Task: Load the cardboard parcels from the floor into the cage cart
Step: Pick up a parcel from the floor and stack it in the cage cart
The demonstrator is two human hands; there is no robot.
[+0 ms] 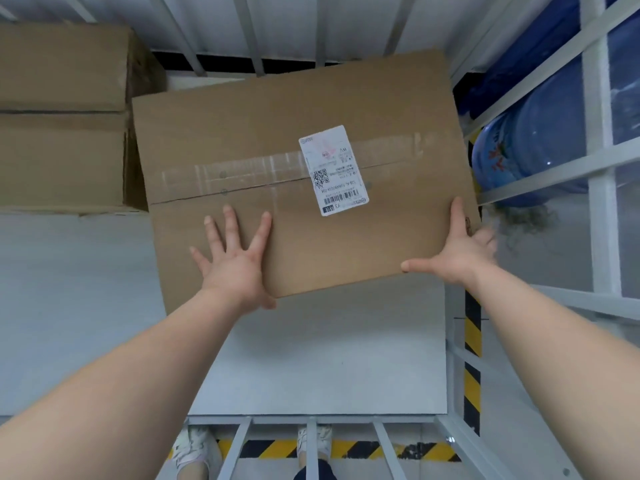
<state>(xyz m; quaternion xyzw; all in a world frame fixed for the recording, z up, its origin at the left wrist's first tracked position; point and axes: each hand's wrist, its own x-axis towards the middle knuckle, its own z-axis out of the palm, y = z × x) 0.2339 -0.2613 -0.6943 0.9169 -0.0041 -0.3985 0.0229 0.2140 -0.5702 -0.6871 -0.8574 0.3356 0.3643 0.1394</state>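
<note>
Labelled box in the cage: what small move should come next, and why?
Probably nudge the box back and left, squaring it against the stacked boxes. It sits skewed to the cage bars, the left hand lies flat on top and the right hand braces its near right corner.

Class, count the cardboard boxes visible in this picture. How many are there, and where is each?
3. One labelled box is in the centre; two more are stacked at the left, an upper box on a lower box. Others may be hidden.
</note>
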